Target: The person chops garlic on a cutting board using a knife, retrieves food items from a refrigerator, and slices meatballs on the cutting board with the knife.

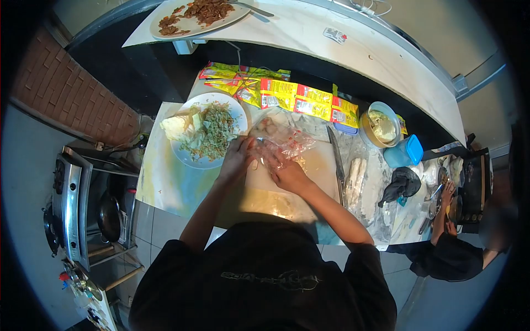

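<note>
Over the cutting board (324, 179), a person's left hand (237, 157) and right hand (289, 174) grasp a clear plastic bag (291, 143), probably light, limp and slippery, best pinched by its edges.

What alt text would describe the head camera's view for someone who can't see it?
A person's left hand and right hand handle a clear bag over a board. A plate of shredded food sits left, a knife right; another person is far right.
</note>
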